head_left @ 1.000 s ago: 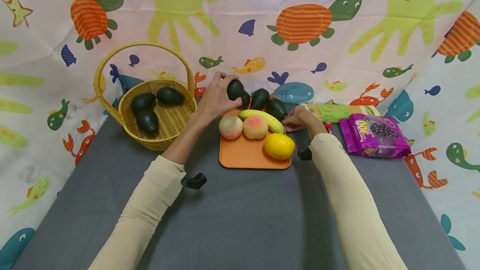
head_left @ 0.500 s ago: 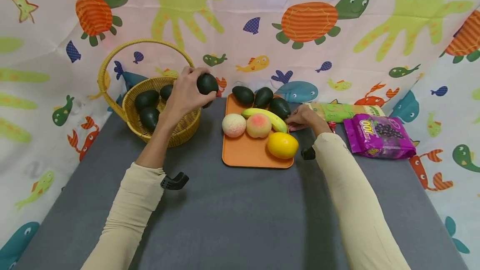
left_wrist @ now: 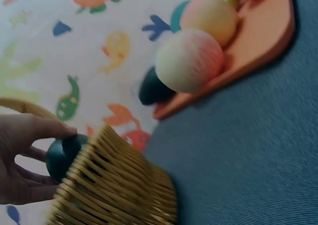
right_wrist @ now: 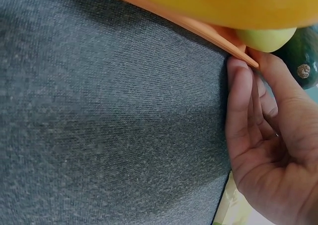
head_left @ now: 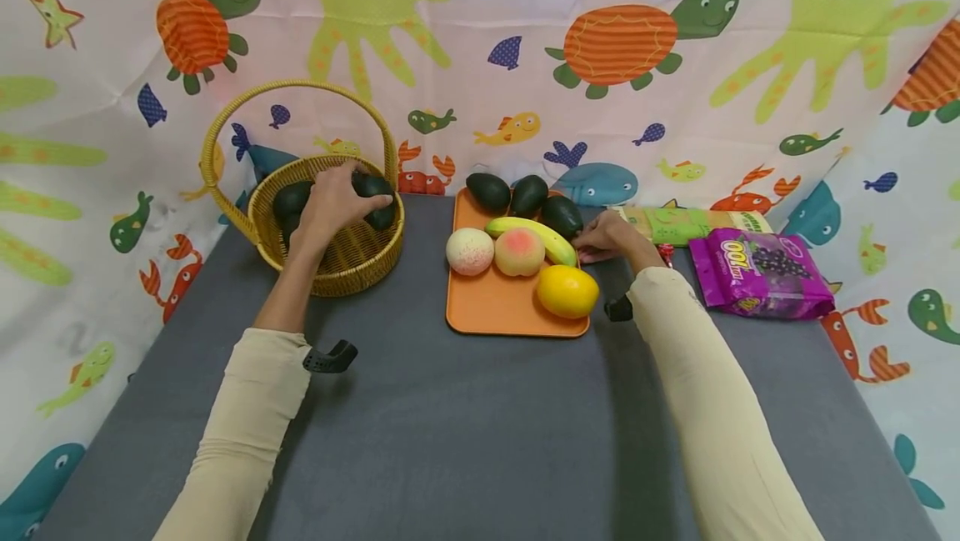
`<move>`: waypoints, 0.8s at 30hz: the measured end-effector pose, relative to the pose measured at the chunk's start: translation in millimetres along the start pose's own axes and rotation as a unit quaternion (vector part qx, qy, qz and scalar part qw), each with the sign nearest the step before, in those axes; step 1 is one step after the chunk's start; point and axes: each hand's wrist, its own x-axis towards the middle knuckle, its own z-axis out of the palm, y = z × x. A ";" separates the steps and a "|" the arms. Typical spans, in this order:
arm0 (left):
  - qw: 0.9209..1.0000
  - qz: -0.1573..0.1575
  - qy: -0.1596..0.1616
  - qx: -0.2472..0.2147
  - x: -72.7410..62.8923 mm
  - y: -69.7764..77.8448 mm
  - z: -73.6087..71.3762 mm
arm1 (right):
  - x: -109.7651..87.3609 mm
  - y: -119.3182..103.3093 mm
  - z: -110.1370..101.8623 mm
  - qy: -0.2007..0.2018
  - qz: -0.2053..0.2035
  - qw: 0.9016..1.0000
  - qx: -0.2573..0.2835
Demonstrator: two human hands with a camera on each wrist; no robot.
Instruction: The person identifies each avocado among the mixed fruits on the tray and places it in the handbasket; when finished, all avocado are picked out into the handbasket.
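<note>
Head pic brt; wrist pics dim.

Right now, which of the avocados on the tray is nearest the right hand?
The rightmost avocado, beside the right hand. The other two avocados lie farther left on the tray.

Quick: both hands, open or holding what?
Left hand: holding a dark green avocado at the basket.
Right hand: pinching the edge of the orange tray.

The dark fruit (left_wrist: 58, 161) looks glossy, the woven basket (left_wrist: 121, 178) rough.
</note>
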 end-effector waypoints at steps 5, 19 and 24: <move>0.998 -0.039 -0.052 0.025 6.1 -17.3 15.1 | 0.5 -1.8 2.0 -0.003 -0.002 1.000 0.000; 0.996 -0.059 -0.059 0.028 6.7 -26.3 19.9 | 0.1 0.0 0.9 -0.005 -0.002 1.000 -0.017; 0.996 -0.056 -0.067 0.026 6.1 -25.5 18.2 | 1.5 0.0 0.6 -0.003 -0.004 1.000 -0.006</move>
